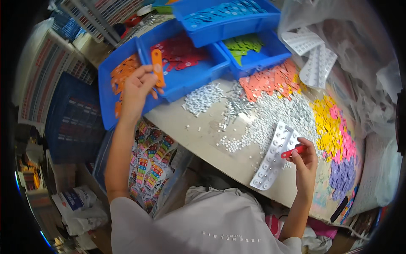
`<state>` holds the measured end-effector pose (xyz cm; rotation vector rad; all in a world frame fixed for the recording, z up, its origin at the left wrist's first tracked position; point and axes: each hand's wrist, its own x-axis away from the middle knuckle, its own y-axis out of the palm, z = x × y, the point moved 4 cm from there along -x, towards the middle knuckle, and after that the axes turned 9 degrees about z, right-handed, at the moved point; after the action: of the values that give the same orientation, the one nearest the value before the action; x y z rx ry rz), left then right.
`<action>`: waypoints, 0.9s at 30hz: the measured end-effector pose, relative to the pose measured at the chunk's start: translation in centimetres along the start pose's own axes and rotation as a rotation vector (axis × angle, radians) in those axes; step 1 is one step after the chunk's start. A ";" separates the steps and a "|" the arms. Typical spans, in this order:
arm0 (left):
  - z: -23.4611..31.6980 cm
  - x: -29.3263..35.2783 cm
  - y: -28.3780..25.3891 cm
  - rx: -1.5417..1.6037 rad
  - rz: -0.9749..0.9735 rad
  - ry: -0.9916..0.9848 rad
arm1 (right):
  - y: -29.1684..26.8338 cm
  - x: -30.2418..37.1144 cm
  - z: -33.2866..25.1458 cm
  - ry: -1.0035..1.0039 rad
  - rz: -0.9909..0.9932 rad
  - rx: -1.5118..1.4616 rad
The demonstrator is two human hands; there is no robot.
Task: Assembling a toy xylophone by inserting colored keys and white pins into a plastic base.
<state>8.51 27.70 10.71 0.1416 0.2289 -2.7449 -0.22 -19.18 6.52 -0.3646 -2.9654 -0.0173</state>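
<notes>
My left hand (143, 84) is raised above the blue bins, its fingers closed on a flat orange plastic strip (157, 63) with rounded ends. Over the table's near edge, my right hand (305, 163) pinches a short red strip (292, 152) between thumb and fingers. The red strip is just above or touching a white tray (268, 168) with rows of round sockets; I cannot tell which. Small pale parts sit in the sockets. Orange strips (123, 72) lie in the leftmost bin (106, 101), and red strips (182, 51) fill part of the bin (190, 81) beside it.
Blue strips (228, 12) and green strips (243, 45) lie in more blue bins. Piles of small white parts (279, 111), coral strips (270, 80), yellow strips (329, 127) and purple strips (343, 178) cover the table. White trays (317, 63) lie at the back right. Colourful packaged pieces (148, 169) fill a box below.
</notes>
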 end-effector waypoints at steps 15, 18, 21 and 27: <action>-2.4 8.4 23.7 -0.019 -0.717 -0.113 | -1.1 -3.8 3.2 -0.461 0.187 0.666; -2.5 7.7 25.7 -0.050 -0.745 -0.044 | -0.4 -4.5 4.1 -0.463 0.183 0.738; -3.0 6.8 27.4 -0.179 -0.733 0.172 | -0.1 -4.8 4.3 -0.539 0.230 0.867; -4.2 7.5 31.4 -0.183 -0.768 0.436 | -0.3 -4.7 4.6 -0.484 0.343 0.924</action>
<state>13.85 -2.92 1.20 0.7404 0.7932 -3.3826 3.53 -20.50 1.27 -0.7855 -2.8522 1.5880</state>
